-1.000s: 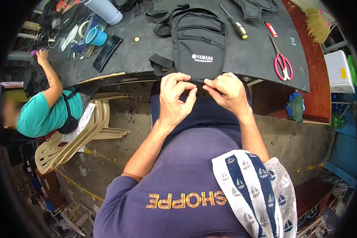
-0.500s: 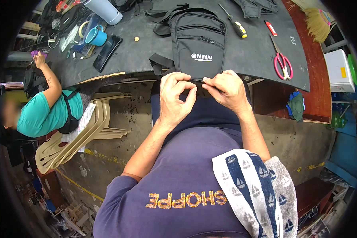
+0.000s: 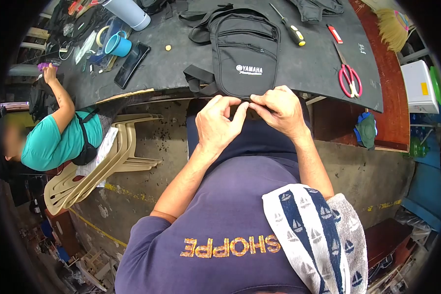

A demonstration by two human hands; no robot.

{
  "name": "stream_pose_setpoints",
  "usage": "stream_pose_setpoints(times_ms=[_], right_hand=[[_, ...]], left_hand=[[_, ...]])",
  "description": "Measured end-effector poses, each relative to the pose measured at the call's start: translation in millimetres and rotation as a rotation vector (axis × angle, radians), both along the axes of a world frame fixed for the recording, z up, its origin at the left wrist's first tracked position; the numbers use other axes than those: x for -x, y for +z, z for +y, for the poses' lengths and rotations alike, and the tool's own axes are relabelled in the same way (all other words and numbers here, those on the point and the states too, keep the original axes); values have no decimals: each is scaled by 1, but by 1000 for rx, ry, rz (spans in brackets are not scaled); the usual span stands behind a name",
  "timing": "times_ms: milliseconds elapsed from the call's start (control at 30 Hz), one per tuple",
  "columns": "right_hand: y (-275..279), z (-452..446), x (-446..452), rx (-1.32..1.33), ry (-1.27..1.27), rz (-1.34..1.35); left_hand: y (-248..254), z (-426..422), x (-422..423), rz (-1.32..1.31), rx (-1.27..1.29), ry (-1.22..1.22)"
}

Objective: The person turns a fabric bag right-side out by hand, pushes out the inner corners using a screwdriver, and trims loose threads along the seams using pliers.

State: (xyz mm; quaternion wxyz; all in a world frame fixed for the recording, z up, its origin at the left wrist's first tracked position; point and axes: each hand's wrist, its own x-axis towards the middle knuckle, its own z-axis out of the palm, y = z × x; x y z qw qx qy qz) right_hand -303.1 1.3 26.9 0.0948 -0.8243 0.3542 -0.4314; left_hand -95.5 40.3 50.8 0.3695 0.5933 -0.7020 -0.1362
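A black sling bag [image 3: 245, 56] with a white YAMAHA print lies flat on the dark table, its bottom end at the front edge. Just below that end my two hands meet. My left hand [image 3: 218, 123] is closed in a pinch, thumb and forefinger curved toward the right. Beside it, my right hand [image 3: 284, 111] pinches too, its fingertips almost touching the left ones. Something thin and dark seems to show between the fingertips, too small to make out. A black strap [image 3: 200, 80] sticks out at the bag's left side.
Red-handled scissors [image 3: 349, 78], a screwdriver [image 3: 293, 30] and a red cutter [image 3: 334, 34] lie right of the bag. To the left are a phone [image 3: 132, 66], a blue mug [image 3: 118, 45] and a tumbler [image 3: 127, 13]. A person in a teal shirt [image 3: 49, 142] sits at left.
My left hand's fingers have closed in and shifted slightly right, bringing its fingertips against or very near my right hand's. The bag has stayed in place.
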Motion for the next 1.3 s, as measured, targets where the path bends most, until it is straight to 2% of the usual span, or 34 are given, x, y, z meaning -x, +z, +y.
stream_pose_setpoints(times_ms=[100,367,800,900,1033,1167,1300], right_hand=[[3,1,0,6,-7,19],[-2,2,-3,59,-23,-4],[-5,3,-5,90,-60,6],[1,5,2,7,-82,-31],[-5,6,15,35,-134,-71],[-4,13,25,10,-140,-38],[-7,18,27,3,-143,-22]], left_hand=[[-7,-3,2,271,-80,-5],[-11,-3,3,366,-73,-38],[-10,1,3,359,-99,-70],[-13,3,0,237,-55,-44],[-8,3,0,114,-61,-71],[-18,4,7,298,-146,-74],[-14,4,13,272,-212,-44]])
